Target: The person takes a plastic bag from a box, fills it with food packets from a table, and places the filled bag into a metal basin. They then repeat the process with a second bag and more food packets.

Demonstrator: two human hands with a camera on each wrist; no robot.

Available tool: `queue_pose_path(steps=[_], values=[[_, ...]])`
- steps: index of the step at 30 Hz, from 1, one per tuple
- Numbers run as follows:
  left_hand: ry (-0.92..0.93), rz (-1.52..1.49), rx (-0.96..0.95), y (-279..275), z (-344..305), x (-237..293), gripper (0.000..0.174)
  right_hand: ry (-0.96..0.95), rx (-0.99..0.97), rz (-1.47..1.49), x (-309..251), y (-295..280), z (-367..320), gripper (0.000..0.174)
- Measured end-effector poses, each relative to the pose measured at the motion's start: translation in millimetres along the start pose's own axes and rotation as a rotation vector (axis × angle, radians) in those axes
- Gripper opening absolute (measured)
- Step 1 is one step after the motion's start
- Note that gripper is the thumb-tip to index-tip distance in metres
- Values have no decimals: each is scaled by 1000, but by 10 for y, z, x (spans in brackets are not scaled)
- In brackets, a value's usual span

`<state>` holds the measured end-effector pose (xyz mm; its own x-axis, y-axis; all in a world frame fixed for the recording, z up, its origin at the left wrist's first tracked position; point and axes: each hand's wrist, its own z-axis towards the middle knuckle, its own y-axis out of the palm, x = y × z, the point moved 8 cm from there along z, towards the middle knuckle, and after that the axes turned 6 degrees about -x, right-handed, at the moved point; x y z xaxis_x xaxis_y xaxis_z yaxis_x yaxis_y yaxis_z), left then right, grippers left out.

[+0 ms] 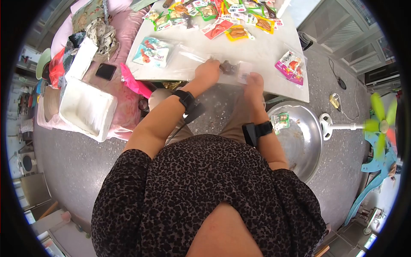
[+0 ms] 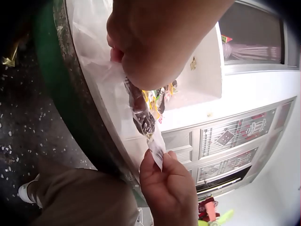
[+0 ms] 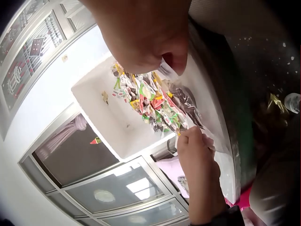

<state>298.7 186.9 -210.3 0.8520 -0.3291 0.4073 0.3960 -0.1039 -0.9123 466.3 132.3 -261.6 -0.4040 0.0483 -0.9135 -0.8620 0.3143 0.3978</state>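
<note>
A small clear snack packet with dark contents [image 1: 230, 67] is stretched between both hands above the table's near edge. My left hand [image 1: 207, 73] pinches its left end, fingers curled. At the other end, a pale printed flap [image 2: 157, 143] is pinched between thumb and fingers of my right hand [image 1: 254, 85]. The right wrist view shows the dark contents [image 3: 188, 101] through the film. Clear plastic bags [image 1: 188, 53] lie on the table by the left hand. To their left is a blue-and-white bag with red pictures [image 1: 152, 52].
Several colourful snack packets [image 1: 239, 32] are heaped at the far side of the table [image 1: 188, 75]. A pink packet [image 1: 291, 68] lies near its right edge. Below right stands a metal basin [image 1: 306, 141] holding a green packet [image 1: 280, 122]. A white foam box [image 1: 87, 109] sits at left; a fan [image 1: 381, 124] at right.
</note>
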Motion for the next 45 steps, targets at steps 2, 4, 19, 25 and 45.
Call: queue_pose_path(steps=[2,4,19,25,45], values=[[28,-9,-8,-29,-11,118,17,-54,-12,-70,69,139,-16,14],[72,-38,0,-64,-11,221,17,-30,-44,-64,193,281,6,13],[17,-29,46,-51,50,-117,13,339,-641,-54,346,1114,125,15],[122,12,130,56,-32,-242,11,268,-578,-705,-151,1042,644,26],[427,-36,369,40,-168,-226,20,-379,-409,-1753,636,2979,1869,41]])
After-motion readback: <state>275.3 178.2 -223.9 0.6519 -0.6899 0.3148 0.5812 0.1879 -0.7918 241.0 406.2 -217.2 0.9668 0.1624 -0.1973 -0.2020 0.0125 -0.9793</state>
